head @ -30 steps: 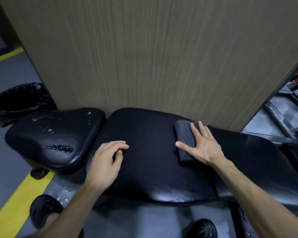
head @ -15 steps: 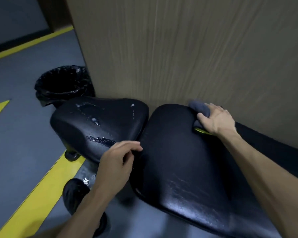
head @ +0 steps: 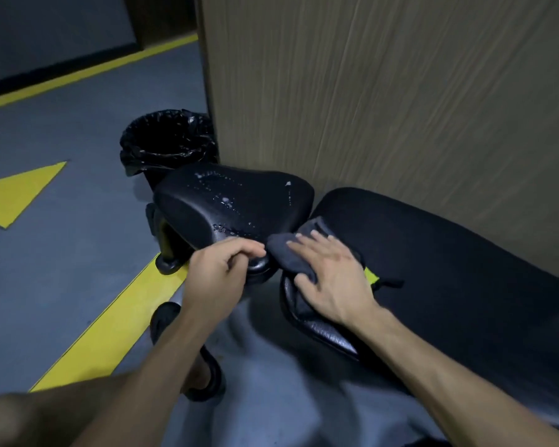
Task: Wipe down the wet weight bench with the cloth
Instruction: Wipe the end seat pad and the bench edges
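The right hand point(head: 331, 279) is pressing the cloth point(head: 288, 253) with flat, spread fingers onto the near end of the long pad point(head: 449, 253), right at the gap between the two pads; half a second ago it was working the same cloth along the pad's far edge by the wall, and a second ago it was further up the pad, so the wiping is travelling toward the seat. A yellow-green tag is showing just behind that hand. The left hand point(head: 220, 272) is hovering just to the left of the cloth, its fingers curled, thumb and fingertips closing at the cloth's near corner and the seat's edge; I cannot tell whether it is actually pinching fabric or only touching it. Beyond the left hand, the seat point(head: 236, 201) is still carrying beads and small pools of water, untouched. The long pad beside the right hand is looking dull and dry. That suggests the back section is about done and the wet seat is the remaining work, with the cloth now placed to cross over. Further out, past the seat, a bin point(head: 167, 140) lined with black plastic is standing against the wall point(head: 384, 91).
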A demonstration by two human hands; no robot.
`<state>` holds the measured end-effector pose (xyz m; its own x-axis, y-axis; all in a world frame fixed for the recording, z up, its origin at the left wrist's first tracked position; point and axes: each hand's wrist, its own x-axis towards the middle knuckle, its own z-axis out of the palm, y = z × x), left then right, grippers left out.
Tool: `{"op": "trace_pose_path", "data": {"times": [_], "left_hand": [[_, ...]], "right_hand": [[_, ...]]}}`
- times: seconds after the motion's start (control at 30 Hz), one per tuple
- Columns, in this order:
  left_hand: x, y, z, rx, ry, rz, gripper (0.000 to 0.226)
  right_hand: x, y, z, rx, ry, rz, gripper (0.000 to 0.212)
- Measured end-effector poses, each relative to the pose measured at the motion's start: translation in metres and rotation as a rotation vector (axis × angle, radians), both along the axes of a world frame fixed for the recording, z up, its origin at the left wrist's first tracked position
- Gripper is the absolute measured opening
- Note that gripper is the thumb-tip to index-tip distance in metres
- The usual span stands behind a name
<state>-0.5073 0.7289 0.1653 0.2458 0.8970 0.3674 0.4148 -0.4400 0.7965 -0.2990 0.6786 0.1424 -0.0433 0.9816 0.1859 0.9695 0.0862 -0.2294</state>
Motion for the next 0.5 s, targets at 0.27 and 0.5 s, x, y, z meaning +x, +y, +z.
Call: {"op": "trace_pose_path", "data": {"times": [0.27, 0.5], "left_hand": [[-0.046, -0.050, 0.015, -0.083, -0.023, -0.026, 0.042], [-0.114, -0.071, 0.037, -0.099, -0.004, 0.075, 0.045]], "right_hand": [[-0.034, -0.077, 0.006, -0.003, -0.131, 0.100, 0.063], [-0.012, -0.066, 0.064, -0.123, -0.183, 0.045, 0.056]]}}
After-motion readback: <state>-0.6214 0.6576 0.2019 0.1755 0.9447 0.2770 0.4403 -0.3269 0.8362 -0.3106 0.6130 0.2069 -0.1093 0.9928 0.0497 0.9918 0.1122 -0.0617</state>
